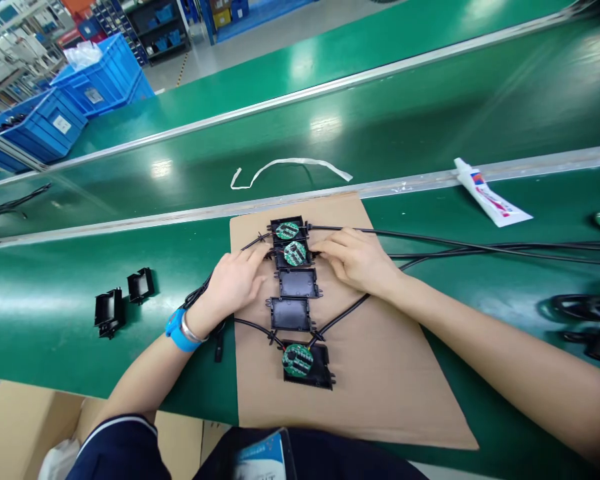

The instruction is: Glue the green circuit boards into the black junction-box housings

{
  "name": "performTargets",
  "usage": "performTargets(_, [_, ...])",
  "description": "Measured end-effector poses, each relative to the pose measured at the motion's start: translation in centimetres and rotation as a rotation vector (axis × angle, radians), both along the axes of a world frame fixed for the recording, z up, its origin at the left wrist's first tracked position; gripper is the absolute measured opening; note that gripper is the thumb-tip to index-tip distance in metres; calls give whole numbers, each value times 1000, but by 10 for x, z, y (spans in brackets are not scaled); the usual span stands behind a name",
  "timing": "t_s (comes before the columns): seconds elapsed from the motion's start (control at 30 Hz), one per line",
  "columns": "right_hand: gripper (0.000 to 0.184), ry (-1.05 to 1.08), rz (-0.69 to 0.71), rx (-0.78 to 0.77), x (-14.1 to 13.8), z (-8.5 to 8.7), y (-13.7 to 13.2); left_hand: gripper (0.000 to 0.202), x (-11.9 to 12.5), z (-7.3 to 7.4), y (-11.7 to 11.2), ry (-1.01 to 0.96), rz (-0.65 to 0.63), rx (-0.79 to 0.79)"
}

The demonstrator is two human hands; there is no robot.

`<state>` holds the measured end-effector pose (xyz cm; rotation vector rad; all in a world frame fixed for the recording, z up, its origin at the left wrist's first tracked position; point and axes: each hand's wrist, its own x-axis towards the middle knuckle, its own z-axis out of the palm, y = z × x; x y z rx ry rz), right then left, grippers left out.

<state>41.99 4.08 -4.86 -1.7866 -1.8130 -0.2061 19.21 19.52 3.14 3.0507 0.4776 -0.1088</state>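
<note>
A column of several black plastic housings lies on a cardboard sheet (380, 373). The top two housings (286, 231) (295, 254) and the bottom one (306, 363) hold round green circuit boards; two middle housings (299, 283) (291, 313) hold none. My left hand (236, 280) and my right hand (353, 257) press with pinched fingertips on either side of the second housing, at its cable ends. Black cables (480, 248) run off to the right and to the left. A blue wristband (179, 331) sits on my left wrist.
Two loose black housings (123, 301) lie on the green belt at the left. A white glue tube (487, 197) and a white strip (290, 167) lie further back. Coiled black cables (587, 320) sit at the right edge. Blue crates (75, 93) stand far left.
</note>
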Motion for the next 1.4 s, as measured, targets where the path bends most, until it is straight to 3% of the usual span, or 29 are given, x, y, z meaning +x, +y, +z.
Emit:
performTargets(0.13, [31, -4, 48, 41, 1, -5, 0, 44, 10, -11, 2, 6, 17, 59])
performTargets(0.27, [31, -37, 23, 15, 1, -8, 3, 42, 14, -9, -3, 101, 39, 193])
performTargets(0.43, [28, -21, 45, 65, -5, 11, -8, 53, 5, 2, -15, 79, 44, 195])
performTargets(0.5, [20, 16, 123, 48, -12, 24, -23, 50, -10, 7, -20, -38, 9, 85])
performTargets(0.63, [14, 69, 410, -144, -31, 38, -54, 34, -46, 12, -27, -52, -297, -360])
performTargets(0.73, [13, 115, 469, -145, -35, 37, -66, 24, -61, 9, -27, -68, -305, -484])
performTargets(0.83, [11, 236, 339, -24, -27, 34, -66, 17, -55, 5, -24, -280, -132, -473])
performTargets(0.93, [16, 162, 123, -1, -18, 30, -62, 14, -37, -1, -20, -423, 41, -344])
performTargets(1.1, [21, 15, -47, -131, -14, 15, -58, 14, -15, -19, -20, -253, 177, -137])
performTargets(1.27, [22, -14, -118, -116, -14, 7, -48, 24, -13, -22, -23, -171, 195, -27])
performTargets(1.4, [18, -2, -117, -119, -19, 18, -44, 26, -16, -11, -25, -117, 98, 28])
